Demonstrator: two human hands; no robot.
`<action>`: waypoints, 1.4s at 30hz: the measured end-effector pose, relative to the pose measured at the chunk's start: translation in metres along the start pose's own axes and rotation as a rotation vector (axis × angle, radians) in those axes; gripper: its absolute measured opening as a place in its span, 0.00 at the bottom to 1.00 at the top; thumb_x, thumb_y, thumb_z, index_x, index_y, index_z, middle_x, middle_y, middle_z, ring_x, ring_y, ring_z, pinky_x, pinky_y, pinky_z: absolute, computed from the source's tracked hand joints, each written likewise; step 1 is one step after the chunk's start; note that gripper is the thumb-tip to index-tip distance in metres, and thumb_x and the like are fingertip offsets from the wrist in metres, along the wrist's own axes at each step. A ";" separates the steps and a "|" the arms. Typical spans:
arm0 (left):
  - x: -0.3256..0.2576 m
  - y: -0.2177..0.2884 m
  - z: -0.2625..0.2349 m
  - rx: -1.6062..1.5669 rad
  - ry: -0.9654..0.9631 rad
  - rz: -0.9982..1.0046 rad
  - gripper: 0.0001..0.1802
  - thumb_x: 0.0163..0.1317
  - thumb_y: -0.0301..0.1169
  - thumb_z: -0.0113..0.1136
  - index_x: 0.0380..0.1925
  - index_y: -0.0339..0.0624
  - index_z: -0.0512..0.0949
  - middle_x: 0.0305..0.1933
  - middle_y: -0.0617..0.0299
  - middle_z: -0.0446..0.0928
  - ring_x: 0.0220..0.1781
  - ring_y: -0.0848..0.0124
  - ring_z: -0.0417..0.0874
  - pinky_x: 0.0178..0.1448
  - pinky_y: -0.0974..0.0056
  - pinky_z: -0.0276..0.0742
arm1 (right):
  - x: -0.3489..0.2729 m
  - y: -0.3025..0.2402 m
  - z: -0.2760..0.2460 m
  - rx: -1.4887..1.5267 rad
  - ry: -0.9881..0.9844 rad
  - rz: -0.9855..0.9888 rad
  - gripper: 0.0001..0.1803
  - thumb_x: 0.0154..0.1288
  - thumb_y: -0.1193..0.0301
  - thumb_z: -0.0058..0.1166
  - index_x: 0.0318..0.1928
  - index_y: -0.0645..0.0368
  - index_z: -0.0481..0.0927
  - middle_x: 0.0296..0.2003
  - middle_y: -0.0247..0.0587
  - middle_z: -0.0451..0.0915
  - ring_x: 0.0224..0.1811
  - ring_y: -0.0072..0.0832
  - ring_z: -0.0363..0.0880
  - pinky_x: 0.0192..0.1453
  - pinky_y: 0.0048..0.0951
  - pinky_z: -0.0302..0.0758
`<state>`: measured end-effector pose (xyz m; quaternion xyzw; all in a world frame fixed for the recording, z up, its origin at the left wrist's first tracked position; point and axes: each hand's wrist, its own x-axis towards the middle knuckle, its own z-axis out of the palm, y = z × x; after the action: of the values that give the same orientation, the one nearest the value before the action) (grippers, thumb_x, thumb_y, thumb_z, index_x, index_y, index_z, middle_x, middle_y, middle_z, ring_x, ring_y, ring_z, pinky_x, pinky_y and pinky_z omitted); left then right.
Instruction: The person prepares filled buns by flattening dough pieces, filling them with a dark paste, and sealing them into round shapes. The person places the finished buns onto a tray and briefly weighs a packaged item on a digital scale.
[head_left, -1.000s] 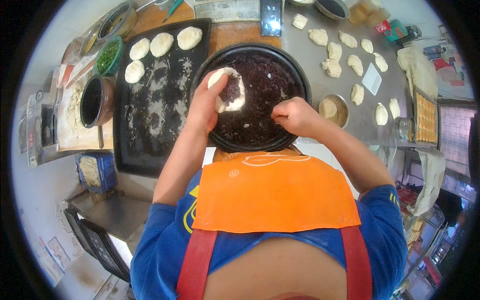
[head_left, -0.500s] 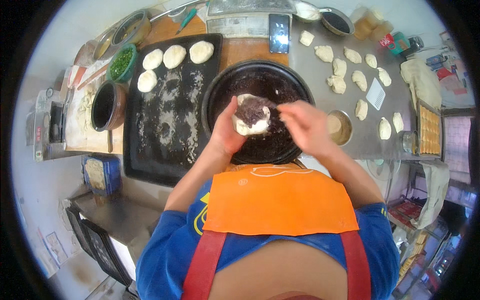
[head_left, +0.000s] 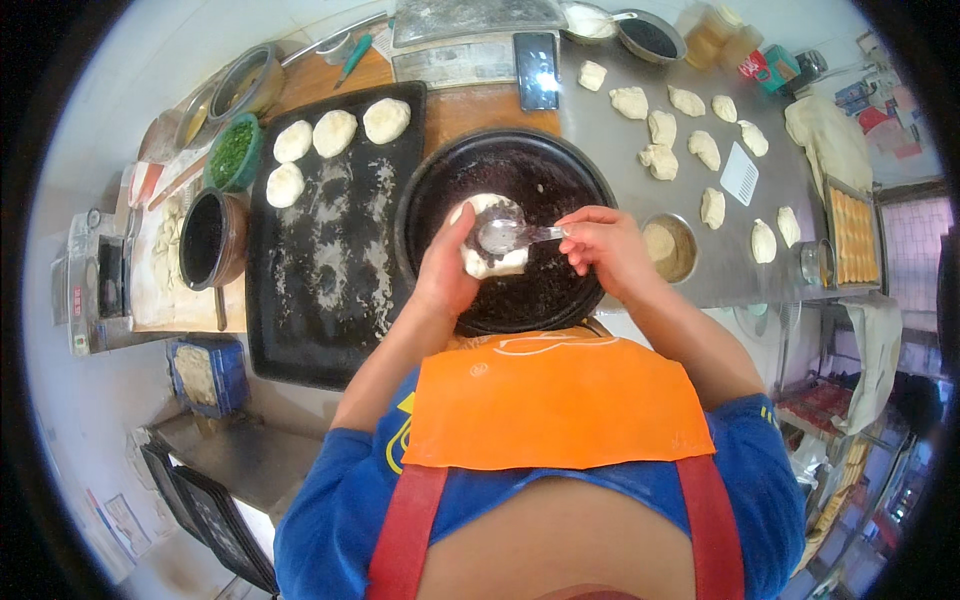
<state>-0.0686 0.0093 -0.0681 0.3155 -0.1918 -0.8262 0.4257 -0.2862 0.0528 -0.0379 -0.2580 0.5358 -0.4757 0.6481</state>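
Note:
In my left hand (head_left: pixel 446 272) lies a flattened piece of white dough (head_left: pixel 508 265), cupped in the palm with the thumb along its left edge. Dark purple filling (head_left: pixel 491 214) sits on the dough. My right hand (head_left: pixel 606 250) pinches the handle of a spoon (head_left: pixel 498 237), whose bowl rests on or just above the filling. Both hands are over a large round black pan (head_left: pixel 570 168) with dark, paste-like matter inside.
Left of the pan, a black baking tray (head_left: pixel 350 250) bears several round dough cakes (head_left: pixel 334 133). Dough pieces (head_left: pixel 659 161) lie on the metal table to the right, near a white scraper (head_left: pixel 739 174) and a small round tin (head_left: pixel 685 250). A phone (head_left: pixel 537 72) lies behind the pan.
The spoon, blurred and hard to see before, now shows clearly with its bowl over the filling. My right hand has turned and shifted slightly. The left hand still holds the dough.

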 end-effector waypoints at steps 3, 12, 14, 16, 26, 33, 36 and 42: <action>0.011 0.014 -0.008 -0.008 0.108 0.091 0.19 0.74 0.40 0.44 0.56 0.39 0.71 0.53 0.55 0.78 0.54 0.63 0.80 0.60 0.54 0.77 | 0.001 -0.006 -0.024 -0.275 -0.087 -0.105 0.15 0.61 0.67 0.60 0.40 0.68 0.82 0.33 0.43 0.81 0.32 0.27 0.80 0.35 0.27 0.76; 0.015 0.016 0.012 -0.295 -0.074 -0.059 0.25 0.74 0.47 0.42 0.59 0.41 0.71 0.59 0.54 0.76 0.61 0.59 0.76 0.66 0.52 0.70 | 0.026 0.004 0.032 -0.220 -0.330 -0.435 0.32 0.54 0.77 0.67 0.61 0.63 0.73 0.40 0.42 0.83 0.39 0.23 0.81 0.46 0.23 0.77; 0.019 0.014 0.004 -0.271 -0.088 -0.079 0.23 0.73 0.45 0.44 0.58 0.41 0.72 0.57 0.54 0.77 0.60 0.60 0.77 0.67 0.52 0.70 | 0.028 0.004 0.030 -0.429 -0.254 -0.571 0.26 0.54 0.77 0.66 0.56 0.61 0.78 0.37 0.40 0.82 0.37 0.25 0.81 0.43 0.24 0.77; 0.019 0.012 -0.001 -0.108 -0.077 -0.095 0.22 0.73 0.44 0.45 0.58 0.42 0.72 0.54 0.56 0.78 0.56 0.61 0.80 0.61 0.52 0.76 | 0.023 -0.003 0.034 -0.789 -0.200 -0.827 0.13 0.54 0.78 0.64 0.43 0.61 0.83 0.33 0.40 0.80 0.34 0.32 0.81 0.39 0.27 0.77; 0.021 0.014 0.012 0.031 -0.089 -0.275 0.30 0.72 0.53 0.43 0.60 0.41 0.69 0.51 0.53 0.79 0.54 0.59 0.81 0.52 0.48 0.82 | 0.034 -0.010 0.034 -0.527 -0.157 -0.453 0.11 0.53 0.75 0.66 0.36 0.66 0.82 0.27 0.40 0.80 0.26 0.24 0.79 0.30 0.26 0.75; 0.030 0.004 0.013 -0.168 0.139 -0.078 0.27 0.73 0.55 0.37 0.58 0.48 0.70 0.52 0.57 0.77 0.52 0.62 0.79 0.53 0.52 0.78 | 0.012 0.021 0.045 -0.938 -0.150 -1.084 0.22 0.49 0.76 0.63 0.48 0.65 0.78 0.43 0.42 0.74 0.46 0.40 0.76 0.46 0.33 0.78; 0.022 0.005 0.018 0.001 0.101 -0.088 0.28 0.74 0.53 0.37 0.59 0.44 0.70 0.54 0.55 0.76 0.55 0.62 0.78 0.56 0.54 0.77 | 0.020 -0.007 0.039 -1.142 -0.265 -1.246 0.15 0.51 0.78 0.57 0.42 0.61 0.79 0.40 0.40 0.74 0.43 0.38 0.77 0.44 0.35 0.78; 0.016 0.029 0.048 0.487 -0.032 -0.286 0.28 0.73 0.54 0.39 0.58 0.43 0.71 0.50 0.60 0.79 0.52 0.68 0.82 0.50 0.58 0.82 | 0.030 -0.047 0.035 -1.037 -0.089 -0.929 0.24 0.50 0.70 0.66 0.50 0.59 0.80 0.32 0.38 0.79 0.34 0.35 0.78 0.38 0.36 0.77</action>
<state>-0.0913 -0.0181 -0.0223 0.4191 -0.3451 -0.8122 0.2135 -0.2699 -0.0002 -0.0012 -0.7559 0.5009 -0.3752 0.1921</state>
